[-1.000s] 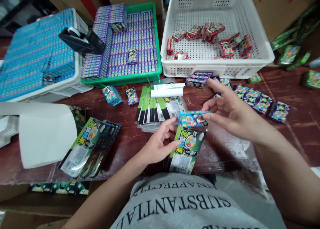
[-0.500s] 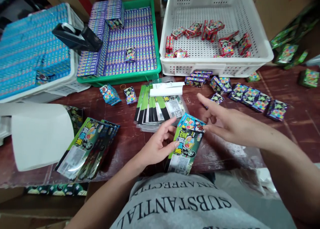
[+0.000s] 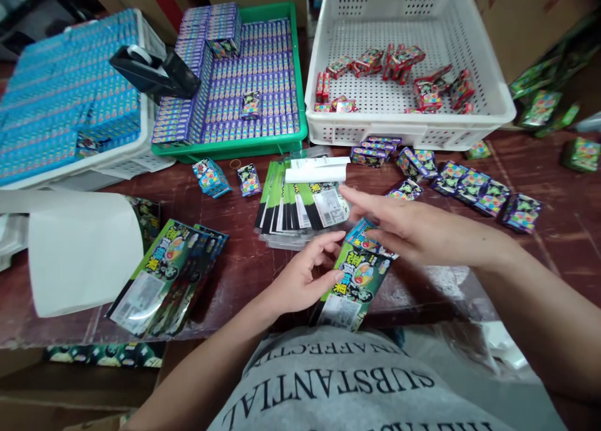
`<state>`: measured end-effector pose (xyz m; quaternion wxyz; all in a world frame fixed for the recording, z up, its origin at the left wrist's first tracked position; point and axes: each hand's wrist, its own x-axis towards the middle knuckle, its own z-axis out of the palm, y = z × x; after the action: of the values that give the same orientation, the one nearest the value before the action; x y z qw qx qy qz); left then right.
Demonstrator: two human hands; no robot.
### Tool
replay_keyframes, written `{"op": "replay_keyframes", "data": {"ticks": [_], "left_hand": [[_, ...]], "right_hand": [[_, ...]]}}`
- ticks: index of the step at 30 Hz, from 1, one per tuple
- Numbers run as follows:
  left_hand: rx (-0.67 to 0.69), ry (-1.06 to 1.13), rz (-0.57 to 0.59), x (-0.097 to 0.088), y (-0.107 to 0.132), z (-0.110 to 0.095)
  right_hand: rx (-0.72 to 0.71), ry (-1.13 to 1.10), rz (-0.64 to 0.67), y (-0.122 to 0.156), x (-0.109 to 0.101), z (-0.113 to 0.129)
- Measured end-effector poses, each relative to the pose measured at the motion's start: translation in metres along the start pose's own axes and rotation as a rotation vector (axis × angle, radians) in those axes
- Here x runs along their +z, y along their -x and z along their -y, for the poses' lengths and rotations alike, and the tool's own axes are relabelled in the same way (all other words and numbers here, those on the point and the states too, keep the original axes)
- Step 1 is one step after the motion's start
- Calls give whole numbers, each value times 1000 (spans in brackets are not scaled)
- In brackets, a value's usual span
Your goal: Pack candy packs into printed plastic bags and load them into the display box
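Note:
My left hand point(image 3: 300, 277) pinches the top edge of a green printed pouch point(image 3: 352, 287) that lies on the dark wooden table point(image 3: 244, 268) just in front of me. My right hand point(image 3: 399, 227) grips a small blue candy box point(image 3: 364, 237) and presses it into the pouch's mouth, index finger stretched out. Right behind the hands lies a fanned stack of flat pouches point(image 3: 300, 205) with a white paper strip point(image 3: 317, 171) on top.
A white crate of blue boxes point(image 3: 66, 105) and a black tape dispenser point(image 3: 153, 74) stand back left, a green tray of purple boxes point(image 3: 248, 83) in the middle, a white basket with red boxes point(image 3: 404, 80) back right. Loose purple boxes point(image 3: 469, 183) lie right, filled pouches point(image 3: 166, 277) left.
My right hand has brought the blue box down and leftward from above the pouch into its opening. My left hand has kept its hold on the pouch.

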<state>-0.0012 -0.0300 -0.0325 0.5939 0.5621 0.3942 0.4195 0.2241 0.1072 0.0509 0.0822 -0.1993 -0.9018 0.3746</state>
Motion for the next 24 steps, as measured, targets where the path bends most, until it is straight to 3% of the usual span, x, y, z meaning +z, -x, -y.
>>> {"op": "replay_keyframes", "data": {"ticks": [3,11,14,19,24], "left_hand": [[-16,6,26,-1,-1,2],[-3,-30,46,2,-2,8],[-6,-85,38,-1,-3,6],[-45,-203,105,-18,-10,-8],[-98,-226,178,-28,-21,-12]], "right_hand": [[-91,14,74,-6,-7,0],[-168,42,173,-17,-10,-4],[-126,13,113,-13,-5,-6],[-12,-235,-111,2,1,-11],[-1,-253,-106,7,5,-16]]}}
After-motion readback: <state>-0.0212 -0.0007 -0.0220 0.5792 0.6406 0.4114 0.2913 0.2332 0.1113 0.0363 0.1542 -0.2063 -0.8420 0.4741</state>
